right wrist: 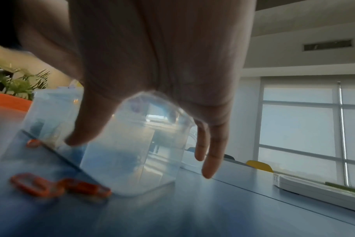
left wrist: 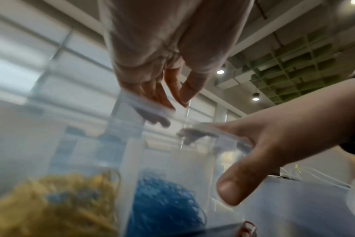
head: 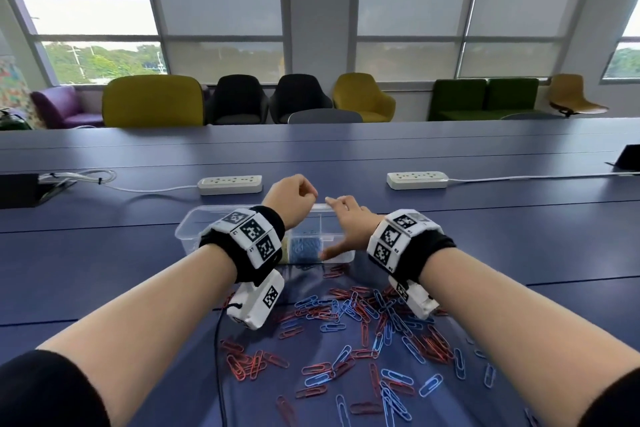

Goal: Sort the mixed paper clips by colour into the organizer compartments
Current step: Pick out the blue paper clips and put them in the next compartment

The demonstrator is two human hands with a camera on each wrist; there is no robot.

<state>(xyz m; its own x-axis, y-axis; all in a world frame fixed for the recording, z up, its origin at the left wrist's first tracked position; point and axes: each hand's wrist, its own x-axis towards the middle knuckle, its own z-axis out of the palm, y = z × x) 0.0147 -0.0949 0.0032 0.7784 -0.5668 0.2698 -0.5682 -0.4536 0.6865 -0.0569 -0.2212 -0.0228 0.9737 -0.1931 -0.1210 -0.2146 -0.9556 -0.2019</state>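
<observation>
A clear plastic organizer (head: 194,222) stands on the blue table, holding blue clips (head: 304,248) in one compartment and yellow clips (left wrist: 51,200) in the one beside it. My right hand (head: 341,225) grips its right end, with the thumb (right wrist: 81,128) on the near wall and the fingers (right wrist: 207,157) over the far side. My left hand (head: 294,198) hovers at the far rim with its fingers curled down and thumb and forefinger tips close together (left wrist: 178,101). Whether they pinch anything is not clear. Loose red and blue clips (head: 363,322) lie scattered in front of the organizer.
Two white power strips (head: 230,184) (head: 417,179) with cables lie beyond the organizer. A black box (head: 20,189) sits at the table's left and a dark device (head: 628,156) at its right. A thin black cable (head: 218,340) runs toward me. Chairs line the far side.
</observation>
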